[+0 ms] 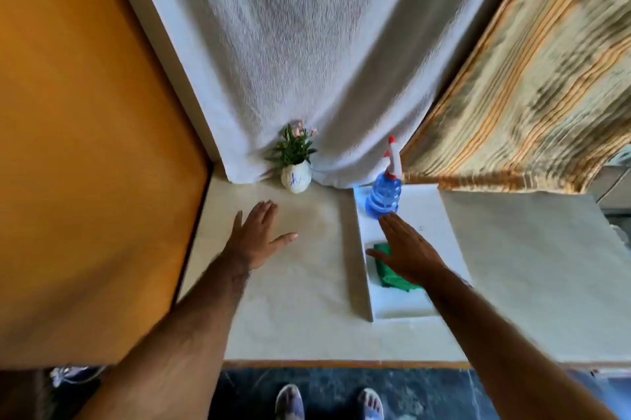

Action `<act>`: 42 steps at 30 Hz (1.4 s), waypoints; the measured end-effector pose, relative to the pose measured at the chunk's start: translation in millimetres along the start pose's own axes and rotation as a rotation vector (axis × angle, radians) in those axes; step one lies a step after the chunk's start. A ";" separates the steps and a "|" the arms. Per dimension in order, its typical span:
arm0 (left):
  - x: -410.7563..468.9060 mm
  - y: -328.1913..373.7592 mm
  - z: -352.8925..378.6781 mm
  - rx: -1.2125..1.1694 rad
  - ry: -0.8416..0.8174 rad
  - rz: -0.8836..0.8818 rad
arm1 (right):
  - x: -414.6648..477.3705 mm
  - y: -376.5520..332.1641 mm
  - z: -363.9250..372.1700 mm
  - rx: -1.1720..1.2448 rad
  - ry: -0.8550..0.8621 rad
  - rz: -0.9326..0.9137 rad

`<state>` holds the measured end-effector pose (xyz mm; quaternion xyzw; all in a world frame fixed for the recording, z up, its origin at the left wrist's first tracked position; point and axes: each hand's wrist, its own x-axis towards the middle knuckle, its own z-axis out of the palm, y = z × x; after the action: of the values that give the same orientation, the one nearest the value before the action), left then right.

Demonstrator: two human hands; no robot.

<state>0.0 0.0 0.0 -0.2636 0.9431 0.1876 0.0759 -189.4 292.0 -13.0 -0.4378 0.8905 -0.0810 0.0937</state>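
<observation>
A small green plant in a white pot stands at the back of the cream table, against a white curtain. A blue spray bottle with a white and red trigger head stands at the far end of a white tray. A folded green cloth lies in the tray, partly hidden by my right hand, which hovers flat over it with straight fingers. My left hand is spread flat above the bare table, below the plant pot. Neither hand holds anything.
An orange panel walls off the left side. A white curtain hangs behind the table and a striped yellow curtain at the right. My feet stand on a dark floor by the table's front edge.
</observation>
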 end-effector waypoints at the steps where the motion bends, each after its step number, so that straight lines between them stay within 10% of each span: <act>1: -1.9 -3.6 10.9 0.018 -0.022 -0.016 | -2.6 2.8 7.6 0.011 -0.039 0.047; 15: -26.6 -39.9 132.7 0.153 0.169 -0.010 | -30.0 17.8 91.0 0.071 0.075 0.136; 25: -20.3 -59.5 159.9 0.204 0.306 0.040 | 86.4 24.9 -8.0 0.750 0.552 0.284; 42: -19.2 -62.0 163.8 0.208 0.340 0.022 | 140.7 -24.5 -34.9 1.097 0.515 0.265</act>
<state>56.2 24.5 -165.2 -0.2718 0.9596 0.0426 -0.0597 -263.3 167.5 12.9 -0.1781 0.7598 -0.6178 0.0963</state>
